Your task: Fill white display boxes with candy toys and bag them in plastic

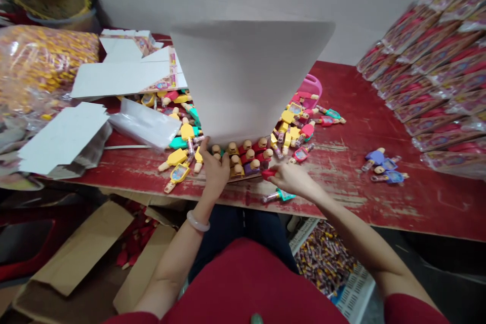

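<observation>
In front of me stands a white display box (250,81) with its tall back panel raised. Small toys with round beige tops (247,156) stand upright in rows in its low front part, in yellow, red and purple. At the box's left end, my left hand (215,167) has finger and thumb around the corner, close to the toys there. My right hand (294,179) is closed on a red toy (268,173) at the box's front right corner. Just below it, a teal toy (280,195) with a clear tube lies near the table edge.
Loose toys lie in piles left (178,172) and right (290,129) of the box. Purple toys (387,166) lie farther right, before stacked wrapped packs (436,71). Flat white cartons (63,139) and a bag of yellow pieces (45,66) are left. Below are an open carton (83,248) and a crate (357,283).
</observation>
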A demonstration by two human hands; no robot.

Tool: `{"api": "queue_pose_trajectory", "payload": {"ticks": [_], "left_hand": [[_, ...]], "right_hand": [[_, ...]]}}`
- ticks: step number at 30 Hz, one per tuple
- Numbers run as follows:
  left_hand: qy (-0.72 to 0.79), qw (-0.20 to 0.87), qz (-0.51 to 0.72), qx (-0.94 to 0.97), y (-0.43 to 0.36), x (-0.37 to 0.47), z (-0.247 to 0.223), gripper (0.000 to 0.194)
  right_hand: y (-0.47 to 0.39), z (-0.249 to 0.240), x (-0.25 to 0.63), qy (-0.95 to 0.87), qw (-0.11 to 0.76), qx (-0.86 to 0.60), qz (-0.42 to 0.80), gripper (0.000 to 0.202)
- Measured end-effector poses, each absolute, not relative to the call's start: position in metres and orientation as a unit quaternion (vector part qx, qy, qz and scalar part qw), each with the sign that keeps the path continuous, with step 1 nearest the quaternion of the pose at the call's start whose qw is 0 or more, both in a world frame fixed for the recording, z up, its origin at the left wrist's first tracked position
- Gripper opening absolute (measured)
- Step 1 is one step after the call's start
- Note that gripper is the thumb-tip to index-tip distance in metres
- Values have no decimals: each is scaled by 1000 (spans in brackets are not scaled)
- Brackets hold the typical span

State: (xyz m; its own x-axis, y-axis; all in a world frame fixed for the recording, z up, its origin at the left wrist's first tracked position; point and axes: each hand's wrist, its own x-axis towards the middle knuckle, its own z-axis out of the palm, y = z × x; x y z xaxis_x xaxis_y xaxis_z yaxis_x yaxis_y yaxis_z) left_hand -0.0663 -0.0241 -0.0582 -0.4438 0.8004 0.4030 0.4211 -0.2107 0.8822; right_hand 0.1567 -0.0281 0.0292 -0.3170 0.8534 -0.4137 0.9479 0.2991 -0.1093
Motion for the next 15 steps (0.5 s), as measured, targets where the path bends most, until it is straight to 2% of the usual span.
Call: {"api": "queue_pose_trajectory", "payload": {"ticks": [5,7,11,15], "left_hand": [[607,156,593,505,-24,-66,-59,72],[607,155,593,506,-24,-67,-60,71],[610,151,596,500,-22,-67,-61,71],[602,161,601,500,-17,-65,-61,77]], "right_hand": [[-21,26,138,824,175,513,-166,26],[-10,21,144,795,146,559,-184,26],[9,10,155,676,65,686,-262,47],[14,8,146,639,6,707,-303,45]]}}
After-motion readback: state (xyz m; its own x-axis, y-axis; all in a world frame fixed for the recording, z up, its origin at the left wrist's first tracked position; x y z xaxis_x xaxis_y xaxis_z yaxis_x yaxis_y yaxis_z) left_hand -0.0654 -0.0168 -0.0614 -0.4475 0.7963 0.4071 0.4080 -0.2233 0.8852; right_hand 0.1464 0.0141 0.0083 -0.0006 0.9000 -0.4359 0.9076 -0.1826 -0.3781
